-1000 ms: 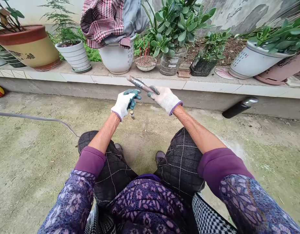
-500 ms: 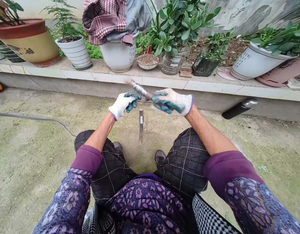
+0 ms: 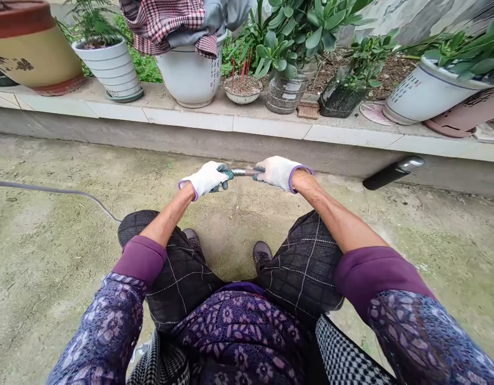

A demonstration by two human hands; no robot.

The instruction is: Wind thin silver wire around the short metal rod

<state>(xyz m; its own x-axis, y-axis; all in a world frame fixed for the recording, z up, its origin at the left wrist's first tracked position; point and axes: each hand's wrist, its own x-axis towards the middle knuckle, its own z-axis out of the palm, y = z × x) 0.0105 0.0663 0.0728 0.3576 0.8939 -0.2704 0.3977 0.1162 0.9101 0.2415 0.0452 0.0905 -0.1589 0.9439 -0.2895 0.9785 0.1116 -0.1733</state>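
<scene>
A short rod wound with silvery wire (image 3: 239, 171) spans the gap between my two gloved hands, roughly level, above the concrete floor. My left hand (image 3: 213, 177), in a white glove with green coated fingers, is closed around its left end. On the other side, my right hand (image 3: 276, 172) grips the bare brownish end with its fingers wrapped over it. Both ends of the rod are hidden inside the gloves. The shiny coils show just beside my left fingertips.
A tiled ledge (image 3: 267, 126) runs across in front, carrying several potted plants and a bowl of incense sticks (image 3: 242, 92). A black cylinder with a silver cap (image 3: 387, 174) leans by the ledge at right. A grey cable (image 3: 62, 190) lies on the floor at left.
My left hand has taken hold of the wire-wound end, and the rod has gone from slanted to level. A wire-wrapped stick seen between my feet before is no longer visible there.
</scene>
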